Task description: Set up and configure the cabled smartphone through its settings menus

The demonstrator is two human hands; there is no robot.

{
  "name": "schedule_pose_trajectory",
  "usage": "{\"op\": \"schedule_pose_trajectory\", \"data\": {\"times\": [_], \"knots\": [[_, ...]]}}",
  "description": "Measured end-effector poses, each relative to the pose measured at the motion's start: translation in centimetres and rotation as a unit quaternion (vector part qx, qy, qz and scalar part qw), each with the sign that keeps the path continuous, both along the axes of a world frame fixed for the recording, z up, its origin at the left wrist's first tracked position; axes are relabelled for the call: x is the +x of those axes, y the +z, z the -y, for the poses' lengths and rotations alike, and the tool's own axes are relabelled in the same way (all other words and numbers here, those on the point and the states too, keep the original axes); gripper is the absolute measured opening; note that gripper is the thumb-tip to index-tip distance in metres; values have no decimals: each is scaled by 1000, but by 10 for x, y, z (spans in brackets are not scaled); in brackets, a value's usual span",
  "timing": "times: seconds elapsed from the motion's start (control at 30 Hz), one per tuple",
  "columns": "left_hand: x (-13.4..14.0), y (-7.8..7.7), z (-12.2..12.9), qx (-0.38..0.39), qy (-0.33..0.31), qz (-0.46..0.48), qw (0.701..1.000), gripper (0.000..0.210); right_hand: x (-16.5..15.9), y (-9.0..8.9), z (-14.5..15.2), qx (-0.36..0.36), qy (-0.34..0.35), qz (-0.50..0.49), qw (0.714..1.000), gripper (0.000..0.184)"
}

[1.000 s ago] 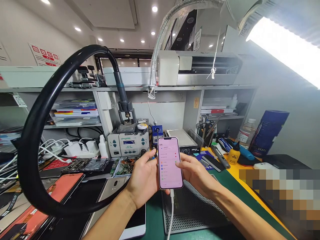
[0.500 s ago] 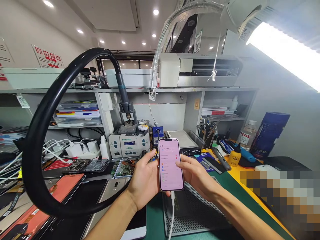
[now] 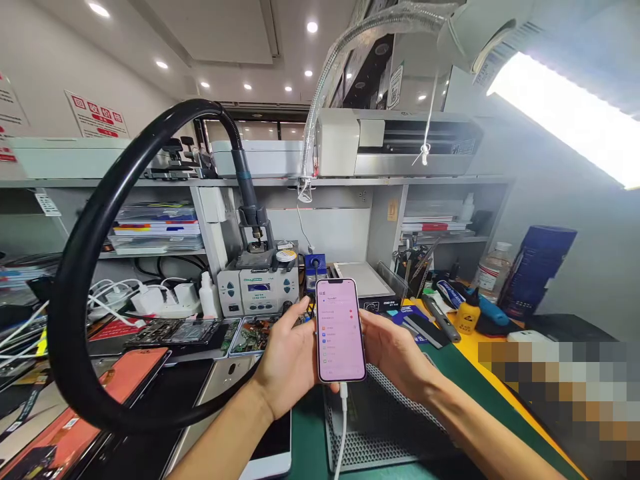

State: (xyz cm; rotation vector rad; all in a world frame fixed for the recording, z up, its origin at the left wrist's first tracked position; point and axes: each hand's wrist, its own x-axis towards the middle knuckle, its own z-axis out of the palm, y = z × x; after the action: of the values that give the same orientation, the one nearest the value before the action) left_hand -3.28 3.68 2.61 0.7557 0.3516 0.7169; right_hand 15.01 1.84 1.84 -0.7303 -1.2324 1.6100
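- Far left, a black hose [image 3: 63, 300] loops over the bench; an orange-red panel [image 3: 127, 380] lies flat, partly behind it;
- next, a grey station [image 3: 259, 293] with a small display; green circuit boards [image 3: 255, 335] lie in front of it;
- the left hand [image 3: 289, 353], its fingers gripping the phone around its left edge and back;
- the phone [image 3: 341, 330], held up between both hands, its lit pinkish screen showing a list; a white cable [image 3: 344, 427] meets its bottom edge;
- the right hand [image 3: 397, 347], fingertips at the phone's right edge; I cannot tell whether they grip it;
- further right, a yellow bottle [image 3: 469, 313], then a blue cylinder [image 3: 539, 273], leaning.
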Motion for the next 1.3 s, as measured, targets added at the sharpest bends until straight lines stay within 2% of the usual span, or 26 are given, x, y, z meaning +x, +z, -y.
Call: {"op": "schedule_pose_trajectory", "data": {"times": [0.17,0.33,0.63,0.8,0.97,1.3], "knots": [[0,0,0,-3,1,5,1000,72,1,0,0,31,-5,12,999,32],[1,2,1,-14,6,17,1000,70,1,-2,-1,57,-21,52,997,39],[2,3,3,-3,12,12,1000,70,-1,1,1,70,-9,50,996,35],[2,3,2,7,5,14,1000,70,0,-1,0,61,-15,47,997,32],[1,2,2,4,3,11,1000,71,2,2,2,52,8,-16,999,33],[1,0,1,17,-4,-4,1000,75,3,2,-1,-36,32,-30,998,45]]}}
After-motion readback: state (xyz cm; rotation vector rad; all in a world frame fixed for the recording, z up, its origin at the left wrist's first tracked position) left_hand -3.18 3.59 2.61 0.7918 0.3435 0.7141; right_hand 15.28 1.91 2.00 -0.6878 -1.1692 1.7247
